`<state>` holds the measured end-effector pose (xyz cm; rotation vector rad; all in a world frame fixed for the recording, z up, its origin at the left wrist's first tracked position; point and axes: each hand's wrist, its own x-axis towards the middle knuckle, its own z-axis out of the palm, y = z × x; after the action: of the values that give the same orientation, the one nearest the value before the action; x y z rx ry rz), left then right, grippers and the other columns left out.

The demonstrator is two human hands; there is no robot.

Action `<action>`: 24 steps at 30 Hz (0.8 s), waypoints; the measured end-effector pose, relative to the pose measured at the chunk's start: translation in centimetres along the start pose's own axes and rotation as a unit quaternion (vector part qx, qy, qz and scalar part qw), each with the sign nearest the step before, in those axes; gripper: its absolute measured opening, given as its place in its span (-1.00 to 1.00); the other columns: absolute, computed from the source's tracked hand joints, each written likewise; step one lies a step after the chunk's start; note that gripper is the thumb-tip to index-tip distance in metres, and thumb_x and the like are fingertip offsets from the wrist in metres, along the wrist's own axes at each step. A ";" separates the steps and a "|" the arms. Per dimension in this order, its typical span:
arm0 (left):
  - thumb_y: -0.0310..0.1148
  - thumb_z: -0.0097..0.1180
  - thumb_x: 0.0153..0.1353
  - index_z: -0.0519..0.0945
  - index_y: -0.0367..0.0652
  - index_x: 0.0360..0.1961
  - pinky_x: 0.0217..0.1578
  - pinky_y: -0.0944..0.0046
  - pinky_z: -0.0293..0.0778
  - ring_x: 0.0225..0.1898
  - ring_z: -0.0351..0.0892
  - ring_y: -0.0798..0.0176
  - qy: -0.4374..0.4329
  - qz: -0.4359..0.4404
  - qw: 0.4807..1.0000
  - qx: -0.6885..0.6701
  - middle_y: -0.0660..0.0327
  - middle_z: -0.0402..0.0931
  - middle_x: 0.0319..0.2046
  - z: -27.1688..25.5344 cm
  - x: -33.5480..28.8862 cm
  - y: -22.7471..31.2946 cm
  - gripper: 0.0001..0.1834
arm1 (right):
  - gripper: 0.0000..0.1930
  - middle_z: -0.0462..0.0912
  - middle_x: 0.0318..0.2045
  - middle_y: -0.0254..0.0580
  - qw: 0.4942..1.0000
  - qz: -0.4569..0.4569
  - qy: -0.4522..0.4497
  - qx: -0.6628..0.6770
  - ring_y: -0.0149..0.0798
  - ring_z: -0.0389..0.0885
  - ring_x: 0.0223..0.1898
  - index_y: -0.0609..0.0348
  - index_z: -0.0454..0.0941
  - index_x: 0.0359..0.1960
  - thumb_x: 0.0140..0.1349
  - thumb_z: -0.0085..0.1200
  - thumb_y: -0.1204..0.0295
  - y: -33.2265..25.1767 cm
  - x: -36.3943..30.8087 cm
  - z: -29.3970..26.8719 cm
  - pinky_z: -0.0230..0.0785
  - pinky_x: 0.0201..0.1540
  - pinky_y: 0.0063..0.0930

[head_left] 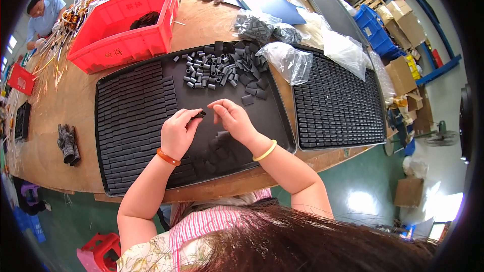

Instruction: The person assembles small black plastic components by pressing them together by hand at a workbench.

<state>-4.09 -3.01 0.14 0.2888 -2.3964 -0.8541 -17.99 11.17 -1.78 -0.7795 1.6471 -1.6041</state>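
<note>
Both forearms are bare — no sleeves past the elbows. The left hand [177,133] wears an orange-red bangle [168,157] at the wrist; the right hand [233,120] wears a thin yellow bangle [265,151]. Lower down show dark hair [302,244] and a top [201,231] — pink-and-white stripes, with a pale floral patch at the left shoulder.

A wooden table [212,22] carries two black trays [282,121], a red bin [126,45], plastic bags [290,60] and gloves [68,143].
</note>
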 end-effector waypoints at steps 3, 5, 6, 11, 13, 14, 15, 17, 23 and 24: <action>-0.47 0.30 0.14 0.68 -0.14 -0.13 -0.45 0.27 0.50 -0.52 0.57 0.17 -0.011 -0.029 0.999 -0.022 0.19 0.61 -0.35 0.0 0.2 0.2 -0.76 | -0.72 0.58 -0.33 -0.26 0.999 0.022 -0.009 0.038 -0.44 0.48 -0.35 0.28 0.50 0.07 0.43 0.02 0.39 0.6 0.2 -0.5 0.38 -0.23 -0.55; -0.47 0.30 0.14 0.68 -0.14 -0.11 -0.46 0.30 0.49 -0.54 0.55 0.23 -0.017 -0.034 0.999 -0.039 0.21 0.61 -0.33 0.0 0.2 0.2 -0.75 | -0.71 0.48 -0.33 -0.44 0.991 -0.118 0.014 -0.069 -0.65 0.32 -0.48 0.14 0.49 0.14 0.44 0.02 0.42 1.0 0.4 -0.2 0.18 -0.46 -0.75; -0.47 0.30 0.14 0.68 -0.14 -0.11 -0.46 0.30 0.49 -0.54 0.55 0.23 -0.017 -0.034 0.999 -0.039 0.21 0.61 -0.33 0.1 0.2 0.2 -0.75 | -0.71 0.48 -0.33 -0.44 0.991 -0.118 0.014 -0.069 -0.65 0.32 -0.48 0.14 0.49 0.14 0.44 0.02 0.42 1.0 0.3 -0.1 0.18 -0.46 -0.75; -0.50 0.27 0.15 0.68 -0.13 -0.09 -0.46 0.30 0.49 -0.55 0.54 0.24 -0.022 -0.048 0.998 -0.036 0.22 0.60 -0.30 0.0 0.2 0.2 -0.74 | -0.67 0.54 -0.26 -0.22 0.997 -0.070 0.038 -0.010 -0.44 0.51 -0.27 0.19 0.48 0.12 0.36 0.14 0.44 0.6 -0.1 0.4 0.40 -0.18 -0.55; -0.51 0.26 0.15 0.67 -0.13 -0.08 -0.45 0.29 0.49 -0.54 0.54 0.23 -0.027 -0.047 0.998 -0.037 0.21 0.60 -0.29 0.2 0.1 0.1 -0.73 | -0.65 0.54 -0.27 -0.20 0.985 -0.148 0.011 -0.087 -0.41 0.52 -0.29 0.19 0.44 0.13 0.34 0.16 0.43 0.3 0.2 0.0 0.41 -0.19 -0.54; -0.51 0.25 0.15 0.67 -0.13 -0.07 -0.45 0.28 0.49 -0.53 0.54 0.22 -0.033 -0.046 0.998 -0.038 0.21 0.59 -0.28 0.2 0.0 0.1 -0.72 | -0.61 0.54 -0.27 -0.18 0.961 -0.224 -0.016 -0.162 -0.39 0.54 -0.31 0.19 0.40 0.13 0.33 0.18 0.41 0.2 0.3 -0.1 0.42 -0.20 -0.53; -0.51 0.25 0.15 0.67 -0.13 -0.07 -0.45 0.28 0.49 -0.53 0.54 0.22 -0.033 -0.046 0.998 -0.038 0.21 0.59 -0.28 0.3 0.0 0.0 -0.72 | -0.61 0.54 -0.27 -0.18 0.961 -0.224 -0.016 -0.162 -0.39 0.54 -0.31 0.19 0.40 0.13 0.33 0.18 0.41 0.1 0.1 0.2 0.42 -0.20 -0.53; -0.56 0.25 0.14 0.65 -0.18 -0.06 -0.46 0.37 0.44 -0.55 0.48 0.32 -0.038 -0.021 0.998 -0.049 0.22 0.57 -0.29 0.4 -0.1 -0.1 -0.70 | -0.68 0.56 -0.31 -0.21 0.988 -0.126 0.018 -0.085 -0.38 0.52 -0.40 0.22 0.43 0.00 0.29 0.24 0.41 0.0 -0.4 1.0 0.43 -0.28 -0.53; -0.55 0.26 0.14 0.66 -0.17 -0.06 -0.46 0.36 0.44 -0.54 0.49 0.32 -0.024 -0.010 0.999 -0.044 0.21 0.57 -0.30 0.4 0.0 0.1 -0.69 | -0.67 0.58 -0.42 -0.31 0.986 -0.118 0.079 -0.085 -0.50 0.44 -0.47 0.22 0.43 -0.14 0.21 0.34 0.39 0.4 -0.3 0.8 0.40 -0.36 -0.56; -0.55 0.26 0.14 0.66 -0.17 -0.06 -0.46 0.36 0.44 -0.54 0.49 0.32 -0.024 -0.010 0.999 -0.044 0.21 0.57 -0.30 0.4 -0.1 0.1 -0.69 | -0.67 0.58 -0.42 -0.31 0.986 -0.118 0.079 -0.085 -0.50 0.44 -0.47 0.22 0.43 -0.14 0.21 0.34 0.39 0.3 -0.3 0.7 0.40 -0.36 -0.56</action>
<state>-4.26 -2.74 -0.10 0.2607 -2.3957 -0.9843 -17.26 11.04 -2.03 -0.9867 1.8819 -1.7424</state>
